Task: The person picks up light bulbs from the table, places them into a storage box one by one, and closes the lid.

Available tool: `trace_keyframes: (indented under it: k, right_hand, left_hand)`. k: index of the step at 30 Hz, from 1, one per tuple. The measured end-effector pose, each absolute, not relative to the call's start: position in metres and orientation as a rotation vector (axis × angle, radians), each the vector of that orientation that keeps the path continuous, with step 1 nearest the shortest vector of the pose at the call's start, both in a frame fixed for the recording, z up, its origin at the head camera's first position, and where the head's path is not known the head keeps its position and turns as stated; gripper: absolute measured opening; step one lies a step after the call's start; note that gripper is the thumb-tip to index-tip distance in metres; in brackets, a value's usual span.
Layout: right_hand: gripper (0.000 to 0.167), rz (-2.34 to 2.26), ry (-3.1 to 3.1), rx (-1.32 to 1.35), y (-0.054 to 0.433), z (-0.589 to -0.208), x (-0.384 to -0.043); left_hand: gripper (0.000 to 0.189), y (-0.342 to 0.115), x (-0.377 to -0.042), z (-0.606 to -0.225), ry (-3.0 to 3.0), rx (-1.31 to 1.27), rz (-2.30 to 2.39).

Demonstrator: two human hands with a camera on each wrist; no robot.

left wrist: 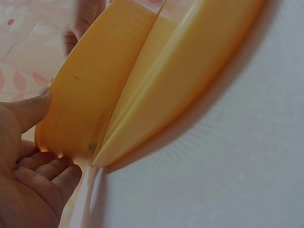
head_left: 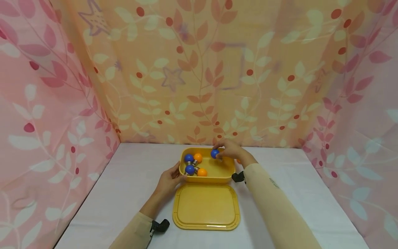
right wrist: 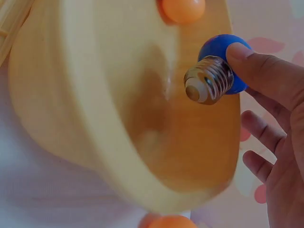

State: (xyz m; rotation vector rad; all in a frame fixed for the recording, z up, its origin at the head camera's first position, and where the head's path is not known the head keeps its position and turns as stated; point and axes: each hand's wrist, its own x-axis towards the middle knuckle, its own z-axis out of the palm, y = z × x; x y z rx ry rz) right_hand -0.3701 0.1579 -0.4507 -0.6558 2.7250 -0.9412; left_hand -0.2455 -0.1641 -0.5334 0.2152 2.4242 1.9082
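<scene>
A blue light bulb (head_left: pixel 214 154) is pinched between the thumb and fingers of my right hand (head_left: pixel 231 150), over the right part of a yellow box (head_left: pixel 214 180). Its silver screw base (right wrist: pixel 209 80) points into the box in the right wrist view. At the box's left front corner, my left hand (head_left: pixel 168 178) holds the wall, thumb at the rim and fingers low on the outside. Inside, on the left, lie two blue bulbs (head_left: pixel 189 169) and two orange bulbs (head_left: pixel 202 172), bases turned toward one another.
The yellow lid (head_left: pixel 206 207) lies flat on the white-covered table (head_left: pixel 130 193), right in front of the box. Another orange item (right wrist: pixel 172 222) is just outside the box's right side, mostly hidden by my right arm. Patterned cloth walls (head_left: pixel 199 86) enclose the back and sides.
</scene>
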Motion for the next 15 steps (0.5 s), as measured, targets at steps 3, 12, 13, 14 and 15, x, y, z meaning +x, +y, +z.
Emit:
trace_keyframes:
  k: [3, 12, 13, 14, 15]
  right_hand:
    - [0.033, -0.919, 2.734, -0.651, 0.156, -0.456, -0.373]
    - [0.033, -0.791, 2.746, -0.676, 0.147, -0.457, -0.367]
    - [0.033, -0.785, 2.744, -0.672, 0.147, -0.457, -0.366]
    - [0.034, -0.779, 2.744, -0.671, 0.146, -0.458, -0.366]
    - [0.034, -0.777, 2.744, -0.674, 0.145, -0.458, -0.366]
  left_hand:
    - [0.080, -0.164, -0.246, -0.533, 2.418, 0.223, 1.919]
    - [0.079, -0.164, -0.245, -0.531, 2.426, 0.228, 1.912]
    - [0.080, -0.164, -0.245, -0.531, 2.427, 0.227, 1.909]
    - [0.080, -0.164, -0.245, -0.531, 2.428, 0.226, 1.904]
    - [0.080, -0.165, -0.245, -0.531, 2.425, 0.222, 1.902]
